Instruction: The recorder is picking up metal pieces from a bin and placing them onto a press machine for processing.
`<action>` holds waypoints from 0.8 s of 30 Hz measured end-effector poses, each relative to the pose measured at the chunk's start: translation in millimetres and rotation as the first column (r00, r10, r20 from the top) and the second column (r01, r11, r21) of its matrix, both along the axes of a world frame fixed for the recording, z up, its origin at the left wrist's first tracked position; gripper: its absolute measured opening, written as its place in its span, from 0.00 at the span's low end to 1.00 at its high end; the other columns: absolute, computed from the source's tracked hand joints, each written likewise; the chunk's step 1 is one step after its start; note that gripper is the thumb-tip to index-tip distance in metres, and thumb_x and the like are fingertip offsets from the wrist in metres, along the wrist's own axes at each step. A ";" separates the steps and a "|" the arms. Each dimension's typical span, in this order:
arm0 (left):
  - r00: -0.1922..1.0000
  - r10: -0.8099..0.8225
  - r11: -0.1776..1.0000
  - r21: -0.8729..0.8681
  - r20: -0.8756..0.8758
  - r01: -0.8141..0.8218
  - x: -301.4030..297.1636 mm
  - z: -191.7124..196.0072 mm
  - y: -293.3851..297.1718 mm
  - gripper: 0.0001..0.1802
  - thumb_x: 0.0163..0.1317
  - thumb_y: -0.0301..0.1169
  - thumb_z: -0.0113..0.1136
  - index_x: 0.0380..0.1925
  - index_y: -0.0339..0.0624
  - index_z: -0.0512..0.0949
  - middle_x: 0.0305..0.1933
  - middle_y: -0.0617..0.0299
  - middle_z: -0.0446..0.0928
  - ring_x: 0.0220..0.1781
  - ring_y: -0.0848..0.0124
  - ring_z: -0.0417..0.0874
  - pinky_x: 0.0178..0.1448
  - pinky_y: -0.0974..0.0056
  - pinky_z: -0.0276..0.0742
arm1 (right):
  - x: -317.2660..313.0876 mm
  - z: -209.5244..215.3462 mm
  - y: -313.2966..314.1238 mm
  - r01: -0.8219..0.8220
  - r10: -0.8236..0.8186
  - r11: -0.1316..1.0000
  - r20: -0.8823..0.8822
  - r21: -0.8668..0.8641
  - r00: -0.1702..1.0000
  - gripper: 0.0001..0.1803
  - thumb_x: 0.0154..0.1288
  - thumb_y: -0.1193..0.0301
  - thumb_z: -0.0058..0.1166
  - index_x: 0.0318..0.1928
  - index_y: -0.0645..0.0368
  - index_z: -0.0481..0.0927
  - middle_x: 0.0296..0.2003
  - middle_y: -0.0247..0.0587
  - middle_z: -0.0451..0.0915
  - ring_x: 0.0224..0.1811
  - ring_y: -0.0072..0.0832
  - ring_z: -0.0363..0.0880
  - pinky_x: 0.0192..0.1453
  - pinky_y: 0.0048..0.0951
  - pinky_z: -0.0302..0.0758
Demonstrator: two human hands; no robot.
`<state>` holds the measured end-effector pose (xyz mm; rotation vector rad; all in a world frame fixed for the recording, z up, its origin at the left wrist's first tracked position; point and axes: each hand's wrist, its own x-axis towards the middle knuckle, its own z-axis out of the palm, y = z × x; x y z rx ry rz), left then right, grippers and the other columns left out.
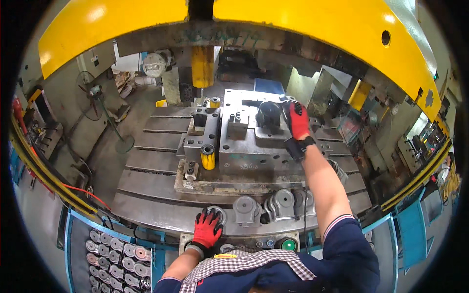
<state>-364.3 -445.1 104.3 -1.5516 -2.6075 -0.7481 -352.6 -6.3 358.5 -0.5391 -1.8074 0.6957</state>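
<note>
The right hand (297,119) is clamped on a dark metal part (269,115) atop the die block (244,146). The left hand (207,228) closes on a grey casting (215,213), with more castings (283,203) to its right.

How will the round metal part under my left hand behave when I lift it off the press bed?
The metal part looks thick and cast, so probably stiff and heavy for its size. It seems to lie flat, so unlikely to roll. The left hand is gloved, which should limit slipping.

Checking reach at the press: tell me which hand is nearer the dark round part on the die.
Right. The right hand touches the dark round part; the left hand rests far below, at the table's front edge.
</note>
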 end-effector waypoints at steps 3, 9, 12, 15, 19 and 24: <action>0.999 -0.027 1.000 0.000 -0.047 0.027 -0.8 4.4 1.6 0.29 0.50 0.48 0.54 0.54 0.52 0.70 0.62 0.57 0.61 0.66 0.51 0.53 0.66 0.42 0.48 | -25.2 -7.8 27.2 0.073 -0.095 0.985 0.135 0.159 0.986 0.18 0.57 0.59 0.54 0.43 0.58 0.76 0.41 0.47 0.75 0.46 0.39 0.72 0.52 0.33 0.67; 1.000 0.002 1.000 -0.021 0.002 -0.002 0.8 3.7 -0.4 0.29 0.48 0.48 0.55 0.52 0.51 0.72 0.60 0.53 0.63 0.64 0.47 0.55 0.64 0.43 0.50 | -45.0 -11.9 -15.4 -0.036 -0.183 0.893 0.436 0.449 0.881 0.24 0.49 0.47 0.56 0.44 0.43 0.77 0.52 0.43 0.66 0.55 0.46 0.64 0.56 0.45 0.61; 1.000 0.011 0.999 -0.036 0.003 -0.011 1.7 3.7 -0.6 0.30 0.48 0.48 0.55 0.53 0.51 0.71 0.60 0.52 0.63 0.64 0.46 0.54 0.63 0.43 0.52 | -41.1 -30.4 -16.4 -0.055 -0.317 0.774 0.462 0.631 0.828 0.24 0.49 0.45 0.55 0.44 0.40 0.76 0.54 0.41 0.64 0.57 0.45 0.61 0.56 0.48 0.60; 1.000 0.014 0.999 -0.046 -0.006 -0.015 2.5 2.6 0.3 0.30 0.48 0.48 0.55 0.53 0.51 0.71 0.60 0.52 0.63 0.64 0.46 0.54 0.62 0.43 0.53 | -31.4 -22.0 -24.1 -0.142 -0.270 0.813 0.582 0.564 0.767 0.26 0.50 0.44 0.54 0.48 0.40 0.74 0.54 0.41 0.64 0.57 0.46 0.61 0.55 0.49 0.62; 1.000 0.015 0.999 -0.052 -0.025 -0.017 2.5 1.9 0.8 0.30 0.48 0.48 0.55 0.53 0.51 0.70 0.60 0.52 0.62 0.65 0.46 0.54 0.62 0.43 0.54 | -21.8 -16.7 -31.5 -0.207 -0.216 0.823 0.628 0.529 0.747 0.26 0.52 0.47 0.53 0.50 0.42 0.73 0.58 0.44 0.62 0.59 0.50 0.60 0.57 0.51 0.62; 0.999 -0.010 0.999 -0.038 -0.049 0.009 1.4 4.9 3.1 0.30 0.49 0.48 0.54 0.54 0.51 0.70 0.61 0.52 0.62 0.65 0.47 0.54 0.62 0.43 0.53 | -19.0 -21.6 -24.7 -0.274 -0.093 0.852 0.643 0.446 0.760 0.26 0.55 0.49 0.51 0.51 0.46 0.73 0.60 0.50 0.62 0.61 0.52 0.59 0.60 0.49 0.61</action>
